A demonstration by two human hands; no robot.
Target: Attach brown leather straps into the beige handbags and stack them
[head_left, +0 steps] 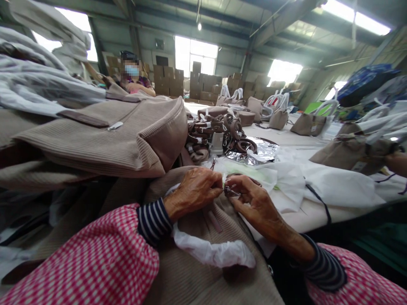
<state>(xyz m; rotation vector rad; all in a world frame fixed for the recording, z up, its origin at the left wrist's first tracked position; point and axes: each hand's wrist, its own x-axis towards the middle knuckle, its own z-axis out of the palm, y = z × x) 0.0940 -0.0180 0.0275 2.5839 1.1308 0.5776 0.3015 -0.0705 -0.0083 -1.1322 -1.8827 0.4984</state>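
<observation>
A taupe corduroy handbag [197,271] lies before me, its handle [213,248] wrapped in white paper. Over its upper edge my two hands meet, almost touching. My right hand [257,201] is closed on a small metal strap clasp [229,191], pinched between thumb and fingers. A brown strap [244,177] curves just behind those fingers. My left hand [199,186] is pinched shut beside the clasp, and the fingers hide what they hold. Something small and white shows between the two hands.
More corduroy bags [104,131] are piled at the left. Beyond my hands lie a heap of brown straps [219,131] and white wrapping sheets [330,182]. Finished-looking bags [310,123] stand farther along the table. A masked person [136,80] is behind the pile; cartons [168,80] line the back.
</observation>
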